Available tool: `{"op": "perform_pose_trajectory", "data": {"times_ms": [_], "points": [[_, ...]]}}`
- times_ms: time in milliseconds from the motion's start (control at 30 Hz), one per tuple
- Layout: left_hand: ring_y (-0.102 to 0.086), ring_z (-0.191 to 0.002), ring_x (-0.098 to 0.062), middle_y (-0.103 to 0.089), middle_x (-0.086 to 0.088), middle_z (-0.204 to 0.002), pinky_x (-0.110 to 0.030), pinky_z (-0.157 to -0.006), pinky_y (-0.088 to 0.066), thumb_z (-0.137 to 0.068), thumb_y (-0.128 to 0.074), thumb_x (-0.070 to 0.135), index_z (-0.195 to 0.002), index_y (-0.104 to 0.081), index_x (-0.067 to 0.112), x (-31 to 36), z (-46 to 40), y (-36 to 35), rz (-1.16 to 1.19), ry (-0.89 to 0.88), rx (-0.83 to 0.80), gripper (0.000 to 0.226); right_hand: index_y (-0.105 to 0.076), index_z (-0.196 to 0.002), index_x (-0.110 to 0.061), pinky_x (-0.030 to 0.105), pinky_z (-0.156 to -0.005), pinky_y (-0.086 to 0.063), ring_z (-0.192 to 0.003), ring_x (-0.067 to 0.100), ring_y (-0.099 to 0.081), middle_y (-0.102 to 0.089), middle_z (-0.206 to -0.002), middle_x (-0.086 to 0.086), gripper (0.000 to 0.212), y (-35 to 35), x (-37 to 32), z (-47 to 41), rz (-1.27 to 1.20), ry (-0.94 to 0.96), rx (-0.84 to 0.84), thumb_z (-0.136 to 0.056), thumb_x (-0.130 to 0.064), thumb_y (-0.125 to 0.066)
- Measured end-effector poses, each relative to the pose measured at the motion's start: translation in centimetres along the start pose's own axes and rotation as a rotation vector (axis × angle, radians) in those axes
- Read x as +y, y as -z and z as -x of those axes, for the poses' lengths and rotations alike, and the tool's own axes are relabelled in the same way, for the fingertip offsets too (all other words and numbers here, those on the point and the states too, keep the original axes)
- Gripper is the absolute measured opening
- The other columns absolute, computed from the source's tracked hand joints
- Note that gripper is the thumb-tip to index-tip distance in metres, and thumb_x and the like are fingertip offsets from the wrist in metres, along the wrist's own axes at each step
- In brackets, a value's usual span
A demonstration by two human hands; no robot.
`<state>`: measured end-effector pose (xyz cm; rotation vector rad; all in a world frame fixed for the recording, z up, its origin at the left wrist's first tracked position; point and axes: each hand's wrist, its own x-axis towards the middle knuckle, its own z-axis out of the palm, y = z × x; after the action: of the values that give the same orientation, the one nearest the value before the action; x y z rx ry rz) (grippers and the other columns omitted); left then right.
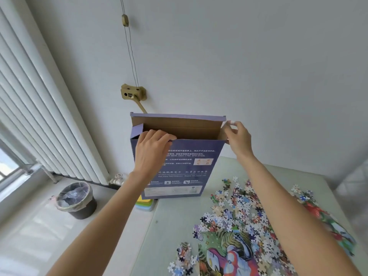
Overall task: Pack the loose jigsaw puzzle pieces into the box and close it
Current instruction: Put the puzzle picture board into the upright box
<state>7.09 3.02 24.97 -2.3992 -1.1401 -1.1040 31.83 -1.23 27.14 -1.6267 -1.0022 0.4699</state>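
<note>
A tall purple puzzle box (191,168) stands upright at the table's far left corner, its top open and the brown cardboard inside showing. The lid flap (179,116) sticks up at the back. My left hand (151,150) grips the box's front top edge at the left, fingers curled over the rim. At the top right corner, my right hand (237,138) pinches the brown side flap. Loose jigsaw pieces (239,212) lie heaped on the pale green table (171,226), with an assembled colourful section (225,253) near the front.
A lined waste bin (76,200) stands on the floor at left beside a white radiator (49,120). Pastel coloured blocks (145,204) sit just behind the table's left edge under the box. More pieces and a printed sheet (326,222) lie at the right.
</note>
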Motion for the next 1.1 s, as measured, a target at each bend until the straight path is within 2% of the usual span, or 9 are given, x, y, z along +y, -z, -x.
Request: {"op": "perform_pose_trajectory", "data": {"times_ms": [167,300,433,533,600,700,800,933,1100], "points": [[-0.058,-0.098,-0.023,-0.067,0.003,-0.101,-0.037,-0.094,-0.037,-0.086,-0.063,0.033,-0.105,-0.066,0.024,-3.9,3.3,2.0,-0.099,0.139,-0.065,0.021,-0.06,-0.105,-0.008,0.02,-0.061,-0.057,-0.079,0.022,-0.067,-0.064,-0.104,0.011,0.014,-1.1,0.7,0.0,-0.074,-0.029,-0.084,-0.093,-0.011,-0.054],[-0.047,-0.121,-0.028,-0.057,-0.007,-0.126,-0.047,-0.108,-0.03,-0.085,-0.063,0.038,-0.117,-0.063,0.026,-5.5,4.1,3.4,-0.149,0.226,-0.097,0.034,-0.062,-0.105,-0.01,0.025,-0.071,-0.057,-0.082,0.021,-0.067,-0.064,-0.111,0.01,0.015,-1.2,1.6,-0.3,-0.121,-0.098,-0.06,-0.093,-0.014,-0.055],[-0.043,-0.128,-0.031,-0.046,-0.011,-0.138,-0.046,-0.106,-0.032,-0.084,-0.064,0.039,-0.124,-0.057,0.03,-5.6,4.2,3.3,-0.098,0.311,-0.187,0.041,-0.061,-0.105,-0.011,0.029,-0.073,-0.056,-0.08,0.019,-0.066,-0.064,-0.112,0.012,0.016,-1.3,1.7,-0.2,-0.127,-0.106,-0.07,-0.096,-0.016,-0.049],[-0.047,-0.121,-0.03,-0.042,-0.01,-0.139,-0.043,-0.1,-0.037,-0.086,-0.063,0.038,-0.129,-0.051,0.029,-5.0,4.1,2.9,-0.008,0.41,-0.194,0.046,-0.059,-0.115,-0.008,0.031,-0.089,-0.044,-0.108,0.022,-0.055,-0.056,-0.127,0.01,0.033,-1.6,1.4,0.8,0.19,0.047,-0.079,-0.098,-0.031,-0.043],[-0.044,-0.119,-0.028,-0.042,-0.009,-0.136,-0.039,-0.096,-0.039,-0.083,-0.065,0.041,-0.132,-0.046,0.027,-4.8,3.6,2.8,0.08,0.493,-0.17,0.054,-0.054,-0.12,-0.006,0.025,-0.09,-0.036,-0.119,0.021,-0.049,-0.052,-0.131,0.007,0.037,-1.7,1.2,1.4,0.272,0.178,-0.083,-0.096,-0.032,-0.046],[-0.041,-0.119,-0.026,-0.044,-0.009,-0.13,-0.035,-0.092,-0.039,-0.082,-0.063,0.047,-0.135,-0.041,0.024,-5.0,2.7,2.9,0.199,0.591,-0.125,0.062,-0.045,-0.128,-0.011,0.026,-0.083,-0.04,-0.101,0.017,-0.055,-0.059,-0.11,0.002,0.037,-1.6,0.7,1.6,0.4,0.381,-0.125,-0.094,-0.026,-0.05],[-0.039,-0.122,-0.025,-0.045,-0.008,-0.132,-0.037,-0.098,-0.035,-0.087,-0.054,0.052,-0.139,-0.036,0.03,-5.4,2.4,2.8,0.232,0.597,-0.133,0.06,-0.038,-0.137,-0.022,0.046,-0.093,-0.042,-0.08,0.024,-0.056,-0.061,-0.082,0.003,0.042,-1.4,0.5,0.3,0.802,0.622,-0.102,-0.095,-0.022,-0.042],[-0.04,-0.119,-0.024,-0.05,-0.005,-0.131,-0.038,-0.096,-0.035,-0.08,-0.039,0.065,-0.142,-0.035,0.03,-5.2,2.2,3.1,0.201,0.583,-0.197,0.071,-0.024,-0.144,-0.038,0.035,-0.083,-0.042,-0.097,0.024,-0.052,-0.055,-0.102,0.005,0.049,-1.5,-1.0,-1.2,0.904,0.359,-0.344,-0.096,-0.031,-0.034],[-0.039,-0.121,-0.021,-0.048,-0.004,-0.129,-0.035,-0.097,-0.035,-0.082,-0.052,0.061,-0.137,-0.043,0.026,-5.1,2.4,3.2,0.204,0.596,-0.193,0.066,-0.046,-0.132,-0.032,0.036,-0.086,-0.046,-0.106,0.021,-0.049,-0.049,-0.122,0.008,0.037,-3.0,0.2,-2.1,0.679,0.167,-0.416,-0.096,-0.031,-0.037]]}}
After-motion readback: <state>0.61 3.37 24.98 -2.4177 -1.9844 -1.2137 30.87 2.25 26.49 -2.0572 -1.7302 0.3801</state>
